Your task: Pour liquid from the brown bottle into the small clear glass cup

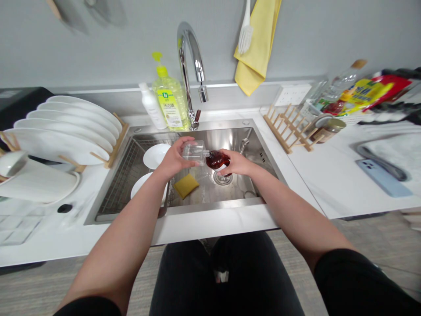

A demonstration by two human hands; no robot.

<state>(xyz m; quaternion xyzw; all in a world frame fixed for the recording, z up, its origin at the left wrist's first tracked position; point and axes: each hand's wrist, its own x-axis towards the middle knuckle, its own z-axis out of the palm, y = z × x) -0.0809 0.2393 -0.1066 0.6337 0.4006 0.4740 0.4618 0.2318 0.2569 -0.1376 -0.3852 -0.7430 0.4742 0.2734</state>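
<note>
Over the sink [210, 205], my left hand [176, 158] grips a clear transparent container [194, 151], its fingers round the left side. My right hand [236, 163] is closed round a dark red-brown bottle [217, 159] with a pale label partly hidden by the fingers. The bottle is tilted on its side, its narrow neck meeting the right end of the container. Whether liquid is passing between them I cannot tell. Below them lies a yellow sponge [186, 186] in the basin. Two white plates [155, 156] sit in the wire basket at the left of the sink.
A chrome faucet [186, 66] rises behind the sink, beside a dish soap bottle [171, 103] and a white bottle [153, 106]. White plates [62, 131] stand in a rack at left. A wooden rack [292, 129], a jar [329, 130] and a phone [383, 177] are at right.
</note>
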